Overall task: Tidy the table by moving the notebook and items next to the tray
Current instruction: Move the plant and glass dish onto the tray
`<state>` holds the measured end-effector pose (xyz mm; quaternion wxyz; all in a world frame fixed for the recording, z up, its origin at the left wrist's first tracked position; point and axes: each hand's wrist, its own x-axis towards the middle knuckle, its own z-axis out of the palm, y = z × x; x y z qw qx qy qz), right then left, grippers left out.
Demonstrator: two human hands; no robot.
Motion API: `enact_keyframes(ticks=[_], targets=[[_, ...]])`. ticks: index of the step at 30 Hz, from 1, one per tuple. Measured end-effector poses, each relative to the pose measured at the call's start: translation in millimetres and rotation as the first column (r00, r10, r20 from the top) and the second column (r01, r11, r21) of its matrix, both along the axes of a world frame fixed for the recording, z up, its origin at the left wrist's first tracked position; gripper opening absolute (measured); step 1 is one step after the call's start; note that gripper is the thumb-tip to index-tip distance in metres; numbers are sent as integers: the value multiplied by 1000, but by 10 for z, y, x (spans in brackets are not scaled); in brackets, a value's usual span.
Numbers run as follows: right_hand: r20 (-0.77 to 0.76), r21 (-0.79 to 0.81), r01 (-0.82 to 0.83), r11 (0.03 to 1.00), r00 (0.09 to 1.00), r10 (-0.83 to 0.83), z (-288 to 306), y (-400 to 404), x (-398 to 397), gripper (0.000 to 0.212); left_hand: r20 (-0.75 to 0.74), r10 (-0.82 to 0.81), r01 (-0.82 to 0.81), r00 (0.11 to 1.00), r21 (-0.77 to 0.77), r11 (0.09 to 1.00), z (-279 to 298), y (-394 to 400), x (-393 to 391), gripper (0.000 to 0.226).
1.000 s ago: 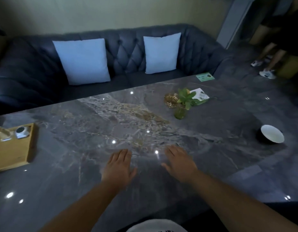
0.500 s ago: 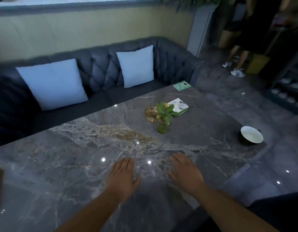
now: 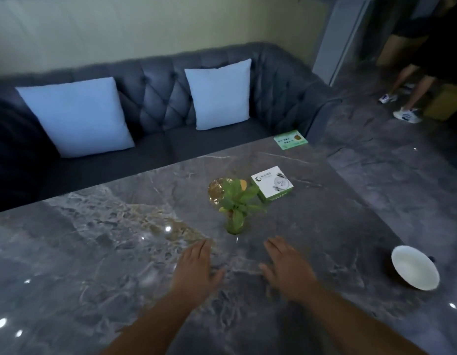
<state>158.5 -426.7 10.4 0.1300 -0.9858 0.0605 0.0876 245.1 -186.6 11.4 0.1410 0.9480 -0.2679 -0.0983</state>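
Dim room | grey veined marble table (image 3: 99,252) fills lower frame, ceiling lights glinting on it | dark tufted leather sofa (image 3: 155,103) across centre, two pale blue cushions (image 3: 78,116) | cream wall (image 3: 145,26) on top | grey stone floor (image 3: 391,160) right

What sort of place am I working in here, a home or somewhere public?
Probably a restaurant or lounge booth, though I can't be sure. A tufted bench sofa with cushions runs along a large marble table, a boxed tableware set lies on it, and a small card sits at its far corner.

Flat hands (image 3: 241,272) on marble table (image 3: 94,252)
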Motion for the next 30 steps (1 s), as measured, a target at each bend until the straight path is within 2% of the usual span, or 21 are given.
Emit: enact_keyframes(ticks=[6, 11, 19, 25, 30], targets=[[21, 20, -60, 998, 998, 60, -175, -570, 280, 65, -82, 168, -171, 982, -32, 985, -195, -553, 220, 85], [85, 14, -99, 995, 992, 97, -267, -766, 550, 61, -119, 265, -279, 957, -124, 952, -324, -817, 411, 88], [130, 26, -139, 990, 982, 134, -334, -909, 831, 62, -236, 373, -436, 897, -344, 832, -503, -1064, 612, 62], [139, 28, -150, 988, 980, 145, -382, -913, 837, 61, -366, 399, -533, 841, -427, 731, -550, -1057, 563, 57], [113, 53, -191, 980, 976, 184, -381, -739, 940, 64, -365, 473, -596, 802, -424, 682, -556, -583, 507, 42]])
